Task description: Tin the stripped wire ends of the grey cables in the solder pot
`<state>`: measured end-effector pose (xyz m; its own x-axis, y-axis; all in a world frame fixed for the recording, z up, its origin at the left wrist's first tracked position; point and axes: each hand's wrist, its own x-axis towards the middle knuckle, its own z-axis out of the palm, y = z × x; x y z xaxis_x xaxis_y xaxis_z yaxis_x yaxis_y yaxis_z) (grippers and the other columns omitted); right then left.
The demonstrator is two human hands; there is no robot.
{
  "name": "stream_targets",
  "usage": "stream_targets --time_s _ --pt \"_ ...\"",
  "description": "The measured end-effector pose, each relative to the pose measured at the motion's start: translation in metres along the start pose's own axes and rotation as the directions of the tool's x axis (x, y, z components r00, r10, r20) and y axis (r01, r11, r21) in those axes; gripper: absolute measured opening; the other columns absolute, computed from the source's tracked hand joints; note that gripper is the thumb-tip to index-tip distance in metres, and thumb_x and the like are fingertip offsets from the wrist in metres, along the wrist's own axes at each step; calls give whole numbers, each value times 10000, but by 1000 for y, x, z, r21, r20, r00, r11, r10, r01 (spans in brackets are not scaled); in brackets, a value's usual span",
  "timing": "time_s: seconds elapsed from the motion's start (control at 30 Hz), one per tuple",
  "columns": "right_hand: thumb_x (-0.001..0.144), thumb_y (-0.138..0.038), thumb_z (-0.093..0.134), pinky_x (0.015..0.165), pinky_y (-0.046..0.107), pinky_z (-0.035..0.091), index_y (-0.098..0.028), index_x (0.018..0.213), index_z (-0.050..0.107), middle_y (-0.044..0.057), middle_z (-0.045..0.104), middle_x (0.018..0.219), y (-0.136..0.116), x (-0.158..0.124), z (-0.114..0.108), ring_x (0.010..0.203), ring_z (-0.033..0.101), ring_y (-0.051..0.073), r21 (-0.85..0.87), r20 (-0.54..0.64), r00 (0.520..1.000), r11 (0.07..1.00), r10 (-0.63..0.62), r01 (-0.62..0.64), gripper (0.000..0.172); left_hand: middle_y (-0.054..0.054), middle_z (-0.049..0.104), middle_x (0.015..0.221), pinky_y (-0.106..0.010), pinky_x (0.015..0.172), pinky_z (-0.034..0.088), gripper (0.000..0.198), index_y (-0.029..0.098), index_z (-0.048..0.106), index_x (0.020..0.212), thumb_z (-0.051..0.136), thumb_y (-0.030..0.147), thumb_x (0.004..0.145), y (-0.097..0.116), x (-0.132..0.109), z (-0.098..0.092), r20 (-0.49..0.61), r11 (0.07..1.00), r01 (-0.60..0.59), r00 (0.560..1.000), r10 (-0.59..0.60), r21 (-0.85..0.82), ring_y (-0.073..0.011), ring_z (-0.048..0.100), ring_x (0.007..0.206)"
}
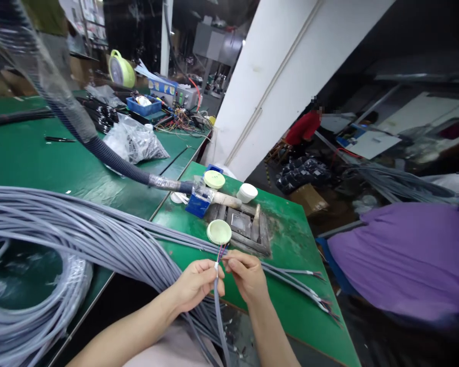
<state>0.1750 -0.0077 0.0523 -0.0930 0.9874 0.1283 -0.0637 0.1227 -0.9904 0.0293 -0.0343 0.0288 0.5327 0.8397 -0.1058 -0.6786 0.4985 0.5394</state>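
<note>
My left hand (199, 283) is closed around a grey cable (218, 321), just below its stripped end with a white band. Thin red, blue and dark wires (221, 252) fan upward from that end. The fingertips of my right hand (248, 275) are pinched together at these wires; the exact contact is partly hidden. Directly beyond the wires sits a small pale-green bowl (219, 232) on the green bench. Two or more other grey cables (290, 280) with bared wire ends lie to the right, beneath and past my right hand.
A thick bundle of grey cables (99, 234) covers the left side. Behind the bowl are a soldering pot (240, 224), a blue box (198, 204) with an extraction hose (118, 164), and a white tub (247, 192). A person in purple (401, 255) sits at right.
</note>
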Motion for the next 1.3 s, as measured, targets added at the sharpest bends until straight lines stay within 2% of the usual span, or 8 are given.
stream_targets --time_s 0.13,0.27,0.4,0.6,0.73,0.83,1.07,1.3 --pt "780 -258 674 598 389 530 -353 948 750 42 707 753 -2 -10 -7 662 648 229 -326 -78 983 936 -165 131 207 -31 647 537 -214 547 398 417 121 644 728 819 478 602 4 4 -5 -57 996 -31 998 27 -82 -103 562 489" --pt "796 -125 596 753 476 552 -418 1235 599 71 693 1032 -13 -16 -8 940 646 290 -646 282 827 541 -487 539 528 -21 649 573 -207 562 418 415 121 641 742 826 461 593 10 9 -9 -131 985 -71 990 50 -158 -96 575 519" --pt "817 -55 520 841 445 533 -358 1358 498 103 627 1193 -17 -13 2 1124 572 285 -641 618 609 129 -497 756 621 -10 620 590 -205 527 412 446 103 619 722 826 470 578 16 11 -6 -113 976 -94 991 72 -196 -77 535 491" --pt "872 -53 509 892 446 483 -242 1333 544 135 637 1157 -14 -1 14 1117 561 281 -600 707 516 -23 -484 800 499 -26 627 625 -219 499 406 502 109 577 688 800 541 561 24 9 -3 -115 979 -80 992 59 -187 -89 531 495" --pt "839 -36 568 869 420 502 -208 1325 545 114 689 1072 -24 7 12 1046 610 260 -572 709 481 -22 -516 820 516 -37 640 609 -252 598 448 542 97 629 764 729 611 624 31 5 -8 -109 988 -149 983 144 -39 -112 566 545" --pt "832 -69 589 819 397 524 -214 1214 627 89 709 1016 -38 13 4 973 647 248 -689 530 583 88 -616 719 411 -75 703 680 -293 700 472 523 101 661 947 632 586 753 38 -2 -14 -84 919 -272 948 307 285 -161 632 657" --pt "887 -349 543 796 365 517 -171 854 718 73 728 832 -37 43 -23 826 675 220 -832 -203 811 533 -549 153 251 -66 721 767 -299 686 463 145 167 687 904 571 249 871 44 -12 -30 347 46 -532 613 709 845 -163 622 707" --pt "844 -389 593 735 313 517 -192 793 719 22 729 756 -3 74 -32 753 676 190 -667 -244 899 736 -363 116 239 -35 687 720 -294 656 462 111 162 655 934 607 137 837 34 -3 -48 481 -197 -505 527 700 840 -144 602 668"
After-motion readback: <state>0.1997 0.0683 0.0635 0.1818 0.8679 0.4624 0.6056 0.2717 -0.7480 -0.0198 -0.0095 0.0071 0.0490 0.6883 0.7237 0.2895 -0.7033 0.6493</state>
